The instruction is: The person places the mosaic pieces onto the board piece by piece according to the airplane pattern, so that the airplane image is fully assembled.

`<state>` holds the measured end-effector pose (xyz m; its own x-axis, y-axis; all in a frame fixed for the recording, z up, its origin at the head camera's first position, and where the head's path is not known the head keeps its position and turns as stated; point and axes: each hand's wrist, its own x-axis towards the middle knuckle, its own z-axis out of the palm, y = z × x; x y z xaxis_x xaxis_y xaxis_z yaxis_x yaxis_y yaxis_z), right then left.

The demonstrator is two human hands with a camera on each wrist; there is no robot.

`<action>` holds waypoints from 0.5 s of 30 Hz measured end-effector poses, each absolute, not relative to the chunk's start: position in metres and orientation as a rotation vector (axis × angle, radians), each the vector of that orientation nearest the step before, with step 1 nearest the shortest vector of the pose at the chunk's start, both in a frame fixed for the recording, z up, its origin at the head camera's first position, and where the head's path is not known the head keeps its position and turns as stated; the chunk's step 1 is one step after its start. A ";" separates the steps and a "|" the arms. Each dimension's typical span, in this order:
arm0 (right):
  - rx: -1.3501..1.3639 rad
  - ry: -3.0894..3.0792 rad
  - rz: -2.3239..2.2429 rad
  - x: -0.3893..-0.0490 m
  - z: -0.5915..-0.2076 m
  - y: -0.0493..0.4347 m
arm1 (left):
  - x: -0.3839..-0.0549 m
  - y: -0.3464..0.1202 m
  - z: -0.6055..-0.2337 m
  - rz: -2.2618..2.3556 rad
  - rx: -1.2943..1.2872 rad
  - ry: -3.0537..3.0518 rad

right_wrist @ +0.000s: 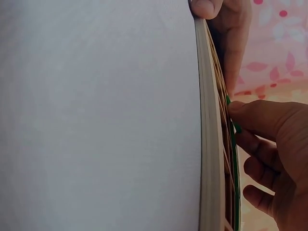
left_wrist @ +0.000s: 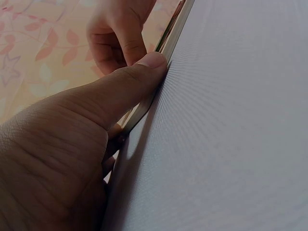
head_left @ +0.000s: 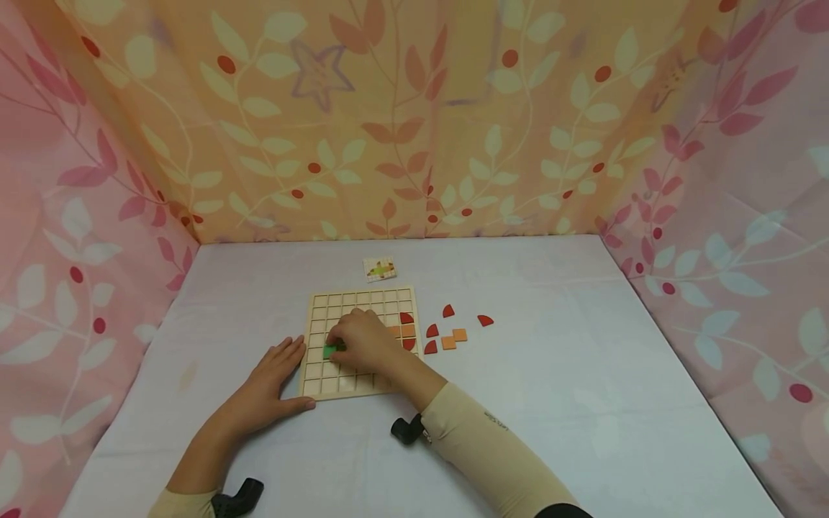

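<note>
A square wooden grid board (head_left: 327, 386) lies on the white table. My left hand (head_left: 262, 388) rests at its left side, fingers extended, with the thumb (left_wrist: 153, 60) on the near edge. Over the middle of the board, my right hand (head_left: 368, 345) pinches a small green piece (right_wrist: 237, 128) between thumb and index finger, close over the grid. A green square tile (head_left: 329, 352) sits in the grid beside those fingertips. Red quarter-round pieces (head_left: 406, 318) and orange squares (head_left: 408, 331) fill some cells on the right; my right hand hides part of the middle.
Right of the board lie several loose red quarter-round pieces (head_left: 448, 311) and two orange squares (head_left: 460, 334). A small picture card (head_left: 379, 269) with a coloured pattern lies behind the board. Patterned curtains (head_left: 401, 144) enclose the table's back and sides.
</note>
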<state>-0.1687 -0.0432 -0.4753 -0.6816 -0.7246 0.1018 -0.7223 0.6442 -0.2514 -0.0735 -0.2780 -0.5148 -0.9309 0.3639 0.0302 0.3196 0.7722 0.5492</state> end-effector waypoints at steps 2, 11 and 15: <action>-1.247 2.837 -0.426 -0.168 -0.475 -0.043 | -0.074 -0.278 -0.515 0.870 0.561 2.888; -1.269 2.767 -0.465 -0.170 -0.473 -0.042 | -0.074 -0.277 -0.514 0.872 0.533 2.871; -1.299 2.759 -0.425 -0.170 -0.473 -0.042 | -0.074 -0.276 -0.512 0.876 0.527 2.867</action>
